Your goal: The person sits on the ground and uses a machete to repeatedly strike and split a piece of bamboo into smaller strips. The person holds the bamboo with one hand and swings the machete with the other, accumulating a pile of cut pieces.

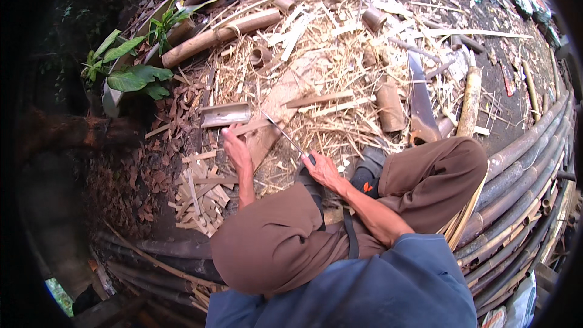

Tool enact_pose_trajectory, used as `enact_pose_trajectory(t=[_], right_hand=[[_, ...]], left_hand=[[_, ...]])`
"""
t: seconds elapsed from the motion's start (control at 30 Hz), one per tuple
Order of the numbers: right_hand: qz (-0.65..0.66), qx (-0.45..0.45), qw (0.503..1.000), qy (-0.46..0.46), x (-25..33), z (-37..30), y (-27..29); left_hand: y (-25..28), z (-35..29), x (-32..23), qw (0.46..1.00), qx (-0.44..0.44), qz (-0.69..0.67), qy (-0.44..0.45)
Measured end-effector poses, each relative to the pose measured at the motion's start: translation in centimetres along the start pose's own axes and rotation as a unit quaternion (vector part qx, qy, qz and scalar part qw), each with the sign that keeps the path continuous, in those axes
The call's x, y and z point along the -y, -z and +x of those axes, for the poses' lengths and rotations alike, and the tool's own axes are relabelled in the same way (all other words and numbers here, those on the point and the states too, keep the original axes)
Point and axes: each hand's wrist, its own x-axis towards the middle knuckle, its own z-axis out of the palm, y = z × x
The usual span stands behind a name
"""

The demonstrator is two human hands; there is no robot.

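Note:
My left hand point(237, 146) is closed on one end of a short flat bamboo slat point(252, 126), which lies over a wooden plank point(262, 149). In my right hand point(323, 170) is a knife, its dark handle in my fist. The thin knife blade point(283, 131) points away and to the left, its tip close to the slat's far end; whether they touch I cannot tell. Just beyond my left hand lies a split half of bamboo point(225, 115). A heap of short bamboo slats point(203, 197) sits on the ground beside my left forearm.
Pale shavings point(352, 61) cover the ground ahead. A hand saw point(420, 94) lies right of centre beside a cut bamboo section point(389, 107). Long bamboo poles point(516, 176) are stacked at the right. A thick bamboo length point(221, 37) and a leafy plant point(130, 70) are at the far left.

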Motion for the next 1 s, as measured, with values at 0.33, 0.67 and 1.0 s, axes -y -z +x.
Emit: enact_pose_trajectory(t=[0.33,0.67,1.0], right_hand=[[0.050,-0.074,0.996,-0.017,3.9,-1.6,3.6],[0.170,0.003,0.978,0.123,13.6,-2.2,6.4],[0.240,0.058,0.969,0.008,14.1,-1.3,5.7]], left_hand=[[-3.0,1.2,1.6,0.989,0.137,-0.037,-0.045],[-4.3,-1.4,-1.2,0.952,0.246,-0.026,-0.181],[-3.9,-2.1,-2.4,0.952,0.276,0.018,-0.133]])
